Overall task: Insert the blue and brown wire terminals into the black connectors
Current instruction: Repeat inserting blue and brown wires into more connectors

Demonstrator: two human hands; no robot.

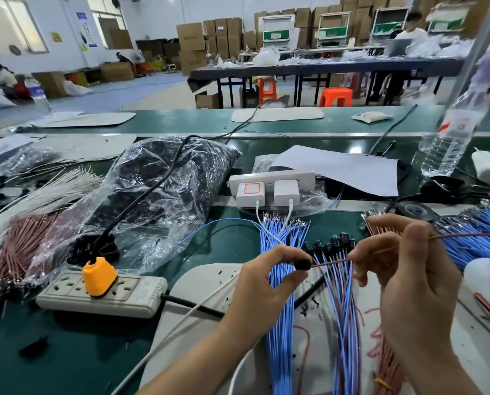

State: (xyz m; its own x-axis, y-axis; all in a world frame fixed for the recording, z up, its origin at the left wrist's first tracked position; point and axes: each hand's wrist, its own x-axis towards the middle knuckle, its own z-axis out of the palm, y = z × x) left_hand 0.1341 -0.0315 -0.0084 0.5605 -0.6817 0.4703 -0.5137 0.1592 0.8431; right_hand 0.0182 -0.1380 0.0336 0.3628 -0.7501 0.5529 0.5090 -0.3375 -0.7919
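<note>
Left hand (pixel 262 276) has one black connector (pixel 303 265) pinched between thumb and curled fingers (pixel 288 256), held up over the white mat (pixel 198 280) on the table (pixel 232 240). Right hand (pixel 414 269) pinches a brown wire (pixel 332 262) just behind its tip, fingers (pixel 357 256) closed on it. The rest of the wire trails off to the right. The wire tip is at or just in the connector mouth; can't tell if it's seated, or whether a blue one is already in there. Handling, my guess: the wire is thin, light and floppy, so it will buckle if pushed from far back. Grip close to the terminal as it is now and feed straight along the cavity axis. The crimped terminal looks small and probably bends easily, so no forcing if it snags. The connector is tiny, hard and likely slick, so hold the body sides and keep the opening clear. Stock is close by: blue wires (pixel 278 232) fanned behind the hands, loose brown wires (pixel 380 228) just beyond the right hand. The finished assemblies (pixel 335 243), black heads up, lie between them. The bag of connectors (pixel 167 181) sits well off to the left.
</note>
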